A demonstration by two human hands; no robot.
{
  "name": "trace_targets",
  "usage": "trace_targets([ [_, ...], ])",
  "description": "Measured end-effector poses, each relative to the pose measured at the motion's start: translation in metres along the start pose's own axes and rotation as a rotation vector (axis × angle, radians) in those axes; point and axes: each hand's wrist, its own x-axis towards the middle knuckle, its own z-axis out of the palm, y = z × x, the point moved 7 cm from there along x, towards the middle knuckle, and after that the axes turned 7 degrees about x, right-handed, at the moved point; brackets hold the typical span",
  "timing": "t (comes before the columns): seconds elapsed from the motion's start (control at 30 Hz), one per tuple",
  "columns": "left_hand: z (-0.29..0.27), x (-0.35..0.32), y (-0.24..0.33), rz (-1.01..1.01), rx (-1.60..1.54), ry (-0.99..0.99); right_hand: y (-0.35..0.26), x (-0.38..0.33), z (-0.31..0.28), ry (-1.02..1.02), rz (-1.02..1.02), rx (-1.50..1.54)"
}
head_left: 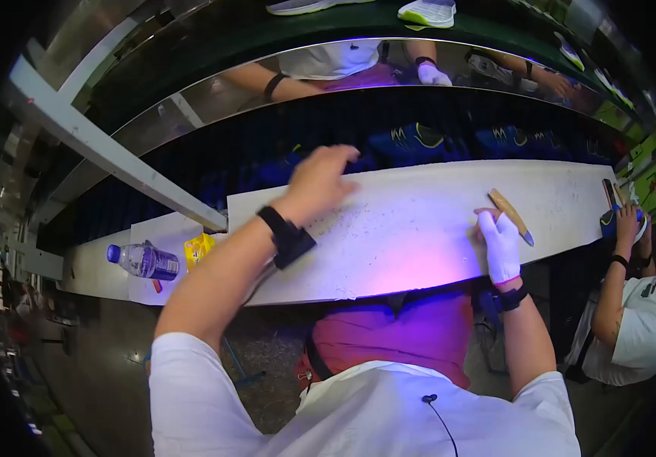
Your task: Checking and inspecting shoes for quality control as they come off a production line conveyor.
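My left hand (324, 179), bare, reaches over the far edge of the white tabletop (412, 221). Its fingers are stretched out and a little blurred, and I see nothing in them. Beyond it, dark blue shoes (417, 137) sit in a shadowed lower channel. My right hand (502, 247) wears a white glove with bare fingertips and rests near the table's front edge. Its fingers are curled in, and nothing shows between them; the palm side is hidden. Just beside them lies a hand tool with a wooden handle (509, 215); whether the fingers touch it I cannot tell.
A clear bottle with a blue cap (145, 260) lies on the left, next to a yellow packet (199, 248). A grey metal post (107, 145) slants across the upper left. Pale shoes (428, 13) stand on the green upper belt. At right, another person's hands (627, 226) hold a blue shoe.
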Motion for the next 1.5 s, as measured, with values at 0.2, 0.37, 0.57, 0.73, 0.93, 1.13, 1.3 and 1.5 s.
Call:
trace_targets([
  [0.2,0.025,0.029,-0.085,-0.082,0.397,-0.434,-0.01,-0.01,0.019,-0.046,-0.171,-0.408],
  [0.37,0.066,0.027,-0.124,-0.195,0.322,-0.543,-0.022,-0.007,0.019,-0.036,-0.263,-0.434],
  [0.57,0.003,0.042,-0.114,-0.439,0.256,-0.217,-0.02,-0.006,0.016,-0.039,-0.215,-0.436],
  [0.73,-0.055,0.02,-0.009,-0.274,-0.053,-0.092,-0.014,-0.003,0.013,0.0,-0.212,-0.4],
  [0.93,-0.012,-0.105,0.116,-0.105,-0.092,-0.126,-0.042,0.005,0.034,-0.139,-0.117,-0.531],
  [1.13,0.015,-0.138,0.123,0.062,-0.341,0.002,-0.255,0.017,0.142,-0.245,-1.035,-0.578],
  [1.3,0.036,-0.152,0.122,0.183,-0.418,0.048,-0.345,0.057,0.268,-0.326,-1.278,-0.8],
  [1.5,0.059,-0.172,0.124,-0.213,-0.568,0.203,-0.335,0.128,0.378,-0.457,-1.029,-1.099],
])
